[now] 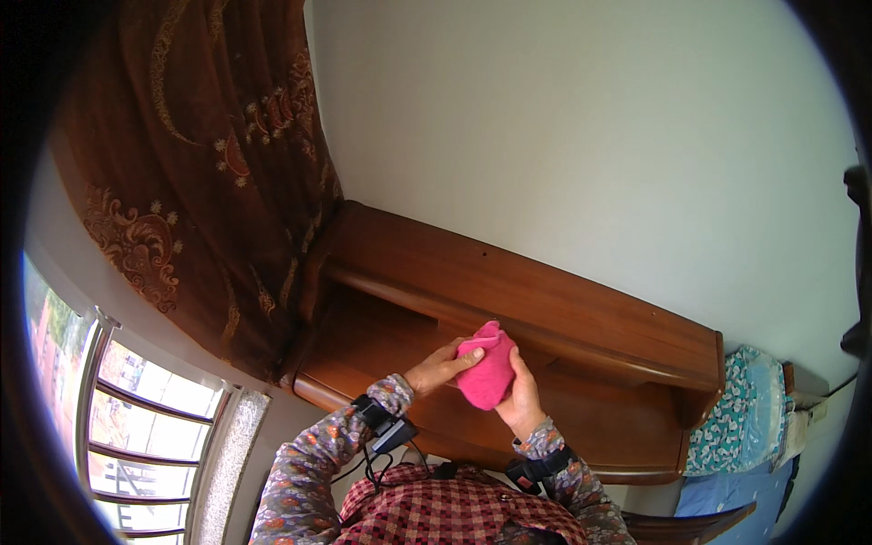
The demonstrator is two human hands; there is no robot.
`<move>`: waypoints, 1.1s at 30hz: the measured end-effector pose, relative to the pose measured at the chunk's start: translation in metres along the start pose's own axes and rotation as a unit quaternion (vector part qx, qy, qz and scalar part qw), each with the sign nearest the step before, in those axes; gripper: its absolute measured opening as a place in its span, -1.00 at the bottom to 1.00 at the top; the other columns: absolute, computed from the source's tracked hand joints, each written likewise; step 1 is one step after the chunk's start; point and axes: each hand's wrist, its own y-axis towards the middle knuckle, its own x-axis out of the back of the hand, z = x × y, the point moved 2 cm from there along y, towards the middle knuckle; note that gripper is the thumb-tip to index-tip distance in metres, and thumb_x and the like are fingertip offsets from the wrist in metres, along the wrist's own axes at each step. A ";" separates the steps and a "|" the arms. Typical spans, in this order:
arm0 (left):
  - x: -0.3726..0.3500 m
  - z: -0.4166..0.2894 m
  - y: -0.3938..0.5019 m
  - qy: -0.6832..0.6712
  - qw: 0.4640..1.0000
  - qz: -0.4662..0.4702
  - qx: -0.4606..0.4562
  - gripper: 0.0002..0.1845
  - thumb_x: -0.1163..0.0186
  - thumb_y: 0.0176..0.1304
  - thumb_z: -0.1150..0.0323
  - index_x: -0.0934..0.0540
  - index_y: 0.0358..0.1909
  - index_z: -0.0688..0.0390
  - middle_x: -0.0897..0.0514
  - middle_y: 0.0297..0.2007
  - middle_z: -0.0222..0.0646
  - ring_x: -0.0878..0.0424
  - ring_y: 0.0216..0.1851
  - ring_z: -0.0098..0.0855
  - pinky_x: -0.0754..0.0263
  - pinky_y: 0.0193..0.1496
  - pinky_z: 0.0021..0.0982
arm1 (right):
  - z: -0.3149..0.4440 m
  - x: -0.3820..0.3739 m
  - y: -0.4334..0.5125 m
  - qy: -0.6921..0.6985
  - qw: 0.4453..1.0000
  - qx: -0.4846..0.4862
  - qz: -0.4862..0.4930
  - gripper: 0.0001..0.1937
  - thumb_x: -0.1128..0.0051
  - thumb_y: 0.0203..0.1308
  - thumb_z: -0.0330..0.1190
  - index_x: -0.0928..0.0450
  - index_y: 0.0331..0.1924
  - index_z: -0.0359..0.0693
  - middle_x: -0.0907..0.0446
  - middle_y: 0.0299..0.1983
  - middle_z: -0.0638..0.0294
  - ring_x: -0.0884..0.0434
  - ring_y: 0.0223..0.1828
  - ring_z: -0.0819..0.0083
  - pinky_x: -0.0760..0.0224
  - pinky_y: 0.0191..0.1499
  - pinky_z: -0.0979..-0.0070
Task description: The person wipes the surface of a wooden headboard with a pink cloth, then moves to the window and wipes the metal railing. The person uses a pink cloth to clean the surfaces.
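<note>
A folded pink cloth (486, 375) is held up between my two hands, above a brown wooden desk (409, 381). My left hand (439, 368) grips its left side, with the thumb lying across the front. On the other side, my right hand (523, 394) holds the lower right edge, its fingers mostly hidden behind the cloth. The upper end of the cloth shows folded layers and a loose tip.
A raised wooden shelf (518, 300) runs along the back of the desk against a pale wall (579, 136). Brown embroidered curtains (225, 170) hang at left, beside a barred window (146, 436). Patterned teal fabric (732, 415) lies at right, near a wooden chair back (688, 524).
</note>
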 end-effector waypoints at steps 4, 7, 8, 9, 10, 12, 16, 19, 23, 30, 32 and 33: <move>-0.007 0.008 0.004 -0.094 0.995 -0.009 -0.040 -0.41 -0.29 0.43 0.07 -0.46 0.34 0.21 -0.61 0.19 -0.28 -0.56 0.19 -0.41 -0.51 0.26 -0.33 | -0.012 0.006 0.005 -0.007 1.000 -0.026 -0.015 -0.51 -0.04 0.52 -0.03 -0.45 0.30 -0.18 -0.57 0.23 0.23 -0.55 0.24 0.37 -0.47 0.26 0.28; -0.002 0.014 0.005 -0.050 0.997 -0.062 -0.006 -0.49 -0.36 0.39 0.19 -0.53 0.27 0.21 -0.67 0.10 -0.33 -0.61 0.12 -0.45 -0.52 0.24 -0.32 | -0.007 0.020 0.008 -0.200 0.979 -0.007 -0.028 -0.53 -0.05 0.52 -0.06 -0.45 0.28 -0.22 -0.58 0.20 0.23 -0.54 0.23 0.40 -0.52 0.17 0.33; 0.000 0.015 0.004 -0.065 0.995 -0.077 0.011 -0.50 -0.38 0.37 0.22 -0.55 0.25 0.23 -0.68 0.11 -0.32 -0.64 0.08 -0.45 -0.53 0.23 -0.32 | -0.007 0.024 0.008 -0.247 0.967 -0.010 -0.066 -0.54 -0.06 0.52 -0.05 -0.46 0.28 -0.19 -0.59 0.16 0.24 -0.56 0.19 0.41 -0.53 0.14 0.36; 0.001 0.013 0.004 -0.091 0.992 -0.081 -0.020 -0.49 -0.38 0.37 0.22 -0.54 0.25 0.25 -0.67 0.10 -0.31 -0.64 0.08 -0.44 -0.54 0.23 -0.32 | -0.006 0.028 0.007 -0.294 0.950 -0.013 -0.104 -0.54 -0.07 0.51 -0.04 -0.47 0.28 -0.16 -0.61 0.12 0.25 -0.58 0.14 0.42 -0.53 0.10 0.38; 0.002 0.011 0.002 -0.112 0.989 -0.089 -0.030 -0.47 -0.39 0.36 0.21 -0.53 0.25 0.26 -0.67 0.10 -0.30 -0.64 0.07 -0.43 -0.54 0.22 -0.32 | -0.006 0.031 0.006 -0.341 0.927 -0.021 -0.153 -0.55 -0.09 0.50 -0.03 -0.48 0.28 -0.13 -0.62 0.07 0.26 -0.60 0.10 0.44 -0.53 0.06 0.41; 0.003 0.007 0.000 -0.111 0.988 -0.102 -0.036 -0.44 -0.40 0.35 0.19 -0.49 0.25 0.29 -0.66 0.09 -0.28 -0.63 0.08 -0.42 -0.54 0.22 -0.31 | -0.007 0.028 0.002 -0.317 0.940 0.035 -0.118 -0.52 -0.11 0.50 -0.10 -0.44 0.31 -0.23 -0.58 0.16 0.23 -0.57 0.16 0.44 -0.51 0.11 0.43; -0.006 0.003 -0.003 -0.014 0.992 -0.109 -0.061 -0.38 -0.42 0.32 0.16 -0.44 0.25 0.32 -0.64 0.06 -0.24 -0.61 0.10 -0.39 -0.51 0.24 -0.30 | -0.014 0.008 0.003 -0.323 0.941 0.104 0.005 -0.47 -0.16 0.48 -0.18 -0.36 0.38 -0.30 -0.56 0.22 0.21 -0.55 0.18 0.47 -0.46 0.17 0.49; -0.009 0.004 -0.005 -0.041 0.990 -0.114 -0.068 -0.40 -0.43 0.31 0.21 -0.46 0.26 0.29 -0.65 0.08 -0.27 -0.60 0.12 -0.40 -0.49 0.25 -0.32 | -0.013 -0.004 -0.002 -0.397 0.903 0.160 0.041 -0.46 -0.15 0.49 -0.25 -0.31 0.41 -0.33 -0.55 0.22 0.20 -0.53 0.18 0.50 -0.42 0.22 0.53; 0.011 -0.004 -0.005 -0.145 0.982 -0.114 -0.033 -0.53 -0.40 0.32 0.30 -0.56 0.20 0.26 -0.71 0.04 -0.31 -0.65 0.08 -0.42 -0.53 0.21 -0.33 | -0.006 -0.005 -0.004 -0.384 0.916 0.091 0.068 -0.48 -0.14 0.49 -0.29 -0.33 0.42 -0.32 -0.55 0.24 0.15 -0.56 0.20 0.44 -0.47 0.20 0.49; 0.148 -0.067 -0.009 0.096 0.872 -0.379 -0.294 -0.67 -0.44 0.26 0.35 -0.67 0.03 0.18 -0.75 -0.20 -0.44 -0.66 -0.16 -0.57 -0.59 -0.05 -0.37 | 0.053 0.078 -0.033 -0.454 0.891 0.011 0.025 -0.63 -0.11 0.50 -0.35 -0.47 0.28 -0.30 -0.61 0.17 0.08 -0.67 0.12 0.34 -0.58 0.11 0.43; 0.199 -0.079 -0.010 0.342 0.737 -0.483 -0.326 -0.55 -0.38 0.28 0.23 -0.58 0.10 0.29 -0.72 -0.14 -0.05 -0.69 -0.10 -0.06 -0.54 0.04 -0.16 | 0.068 0.118 -0.050 -0.468 0.883 0.002 -0.023 -0.67 -0.11 0.49 -0.36 -0.51 0.24 -0.29 -0.65 0.11 0.10 -0.70 0.05 0.36 -0.60 0.07 0.46; 0.225 -0.081 -0.005 0.399 0.713 -0.510 -0.269 -0.50 -0.35 0.25 0.24 -0.54 0.16 0.29 -0.65 0.00 0.11 -0.60 0.02 0.15 -0.49 0.13 -0.04 | 0.073 0.139 -0.060 -0.477 0.877 0.014 -0.061 -0.69 -0.13 0.47 -0.37 -0.53 0.20 -0.28 -0.67 0.06 0.11 -0.71 0.01 0.38 -0.61 0.02 0.48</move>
